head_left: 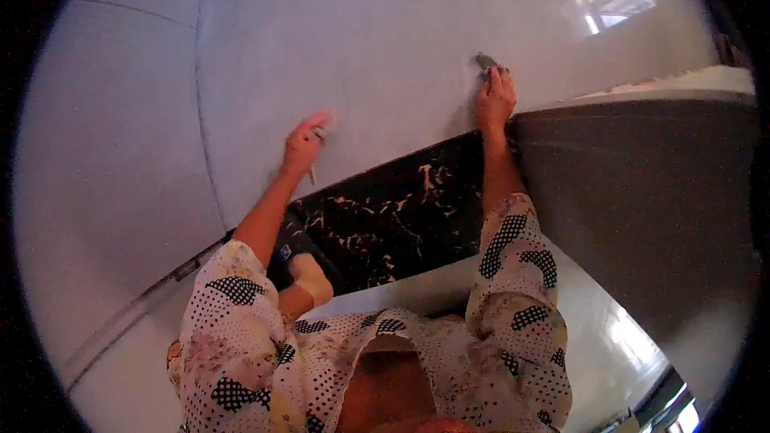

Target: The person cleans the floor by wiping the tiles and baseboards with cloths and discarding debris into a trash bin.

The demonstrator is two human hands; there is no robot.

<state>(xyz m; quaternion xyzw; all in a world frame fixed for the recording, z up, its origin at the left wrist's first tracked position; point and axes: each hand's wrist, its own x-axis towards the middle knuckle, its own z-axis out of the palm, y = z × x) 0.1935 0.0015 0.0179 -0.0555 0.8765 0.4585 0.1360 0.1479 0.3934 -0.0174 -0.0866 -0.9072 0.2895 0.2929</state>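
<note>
My right hand (496,100) reaches forward over the glossy pale surface (385,56). Its fingers are closed on a small dark grey piece (484,60), which touches or nearly touches that surface; its kind is not clear. Further left, my left hand (301,146) is closed around a thin pale stick-like thing (313,174), whose lower end sticks out below the palm. The fingertips of this hand are blurred, so what the other end looks like is hidden.
A black marble strip (393,220) with light veins edges the pale surface. A brown panel (642,192) stands on the right, a pale wall (112,144) on the left. A bare foot (311,281) beside dark cloth is near my left arm. Light reflects at upper right.
</note>
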